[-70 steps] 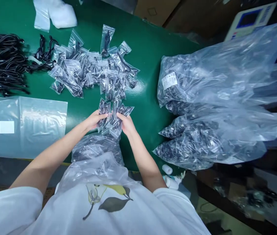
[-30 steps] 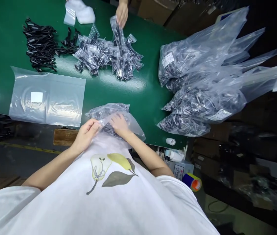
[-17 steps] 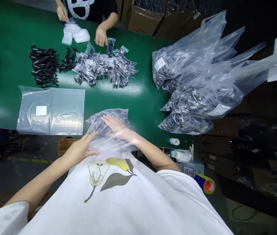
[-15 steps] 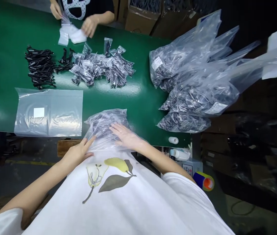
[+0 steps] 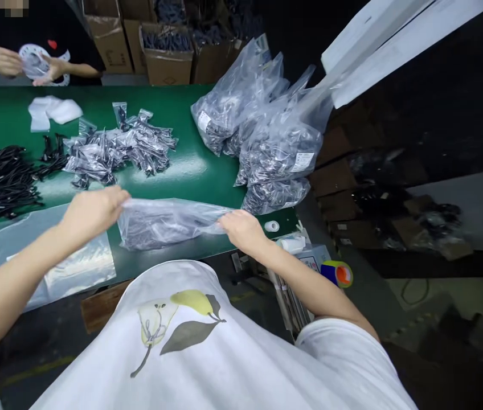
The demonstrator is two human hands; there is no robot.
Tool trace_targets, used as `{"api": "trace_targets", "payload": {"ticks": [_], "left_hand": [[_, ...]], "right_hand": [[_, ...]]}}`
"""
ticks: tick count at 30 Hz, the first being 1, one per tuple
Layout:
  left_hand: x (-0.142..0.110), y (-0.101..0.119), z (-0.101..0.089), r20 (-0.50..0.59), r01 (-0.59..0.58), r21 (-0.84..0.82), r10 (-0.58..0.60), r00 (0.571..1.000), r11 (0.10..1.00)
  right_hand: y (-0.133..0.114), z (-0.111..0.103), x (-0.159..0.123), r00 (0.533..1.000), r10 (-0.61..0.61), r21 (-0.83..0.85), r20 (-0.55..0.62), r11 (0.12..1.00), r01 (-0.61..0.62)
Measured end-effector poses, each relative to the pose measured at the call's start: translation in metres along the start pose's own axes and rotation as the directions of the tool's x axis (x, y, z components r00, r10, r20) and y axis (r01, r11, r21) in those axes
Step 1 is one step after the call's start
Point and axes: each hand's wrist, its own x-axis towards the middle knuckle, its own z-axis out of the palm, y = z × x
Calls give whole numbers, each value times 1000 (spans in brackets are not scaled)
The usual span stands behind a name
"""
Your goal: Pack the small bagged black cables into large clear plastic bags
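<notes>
A large clear plastic bag [image 5: 162,222] filled with small packets of black cables lies on its side near the front edge of the green table [image 5: 190,171]. My left hand [image 5: 94,209] is closed on the bag's left end. My right hand [image 5: 241,228] pinches its right end, where the plastic is drawn out thin. The bag is stretched between the two hands.
A heap of small cable packets [image 5: 117,148] lies mid-table, loose black cables [image 5: 4,176] at the left, an empty flat bag [image 5: 32,250] under my left arm. Filled big bags [image 5: 267,136] pile at the right. Another person's hands [image 5: 23,62] work at the far side. Tape rolls [image 5: 338,273] sit below the table edge.
The view has swung right. The bag, which stood against my body with both hands flat on it, now lies sideways on the table, gripped at each end.
</notes>
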Motion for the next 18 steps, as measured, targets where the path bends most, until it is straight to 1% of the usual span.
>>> {"api": "trace_targets", "payload": {"ticks": [1,2,4,5,7,9,11,13,15,16,17,18], "left_hand": [[27,-1,-7,-33,-31,49,33,999,998],[55,0,-14,-69,-48,64,52,996,997],[111,7,-20,-120,-61,-7,60,991,998],[139,14,-21,-114,-59,-59,52,992,996],[195,32,-15,-102,-80,-116,68,992,990],[249,54,-5,-93,-99,-173,83,992,980],[302,78,5,-131,-122,-256,91,987,959],[351,99,14,-204,-147,-375,73,976,915],[388,114,19,-280,-177,-500,35,959,848],[397,119,22,-314,-195,-546,16,949,814],[399,123,26,-346,-216,-579,3,938,786],[392,125,33,-383,-246,-595,-1,924,765]], "right_hand": [[11,-9,2,996,41,18,-74,999,-40],[22,-18,2,988,90,53,-126,995,-84],[45,-34,2,963,209,175,-173,968,-179],[57,-39,3,949,266,246,-170,944,-220],[80,-45,6,918,366,358,-149,886,-295],[102,-44,12,875,462,404,-142,834,-375],[126,-40,20,814,559,415,-157,786,-459],[152,-37,30,746,640,412,-184,739,-532],[179,-36,39,677,700,404,-227,700,-589],[193,-37,43,639,726,399,-253,680,-615],[207,-39,46,601,750,393,-276,658,-642],[220,-42,47,563,773,389,-293,634,-668]]}}
